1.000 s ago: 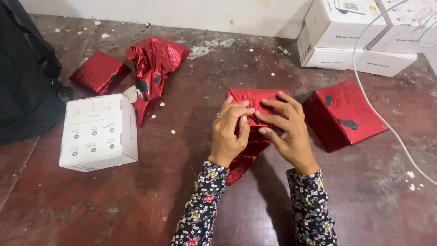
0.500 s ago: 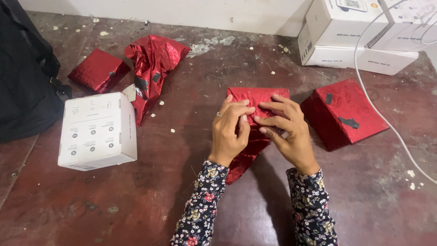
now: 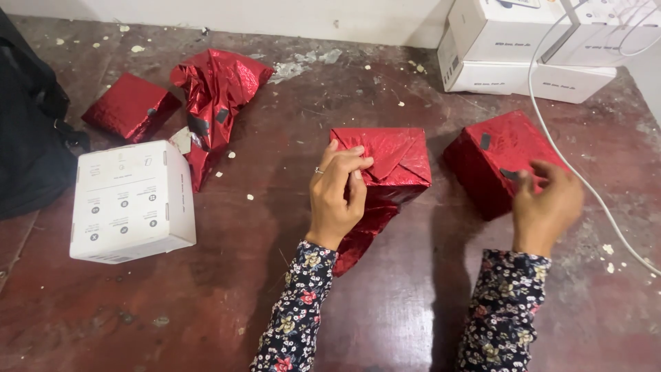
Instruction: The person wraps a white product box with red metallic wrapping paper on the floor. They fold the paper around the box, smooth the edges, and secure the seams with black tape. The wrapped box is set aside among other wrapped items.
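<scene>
On a worn, dark red-brown counter (image 3: 413, 310), seen from above, a person w/ floral sleeves wraps boxes in shiny red foil paper. Left hand (image 3: 337, 196) presses down on a half-wrapped red box (image 3: 392, 162) at centre; its fingers (image 3: 354, 160) are bunched together, pinning a folded triangular flap on the box's top. A loose tail of foil trails from under the box toward the person. Right hand (image 3: 547, 207) is off to the right at a second, fully wrapped red box (image 3: 492, 162), just beside the first; its fingers (image 3: 533, 176) pinch together at a small dark strip, prob. tape, stuck on that box's near edge, though whether it is actually gripped can't be told.

To do this step well, as I judge it: keep steady downward pressure on the flap so the fold doesn't spring open, peel the strip w/o tearing the foil, and lay it across the flap's point.

Elsewhere: a white printed carton (image 3: 131, 203) at left, crumpled red foil (image 3: 217, 96) behind it, a small flat red parcel (image 3: 131, 107) far left, a black bag (image 3: 31, 151) at the left edge, stacked white boxes (image 3: 530, 48) top right, and a white cable (image 3: 585, 186) running down the right side.
</scene>
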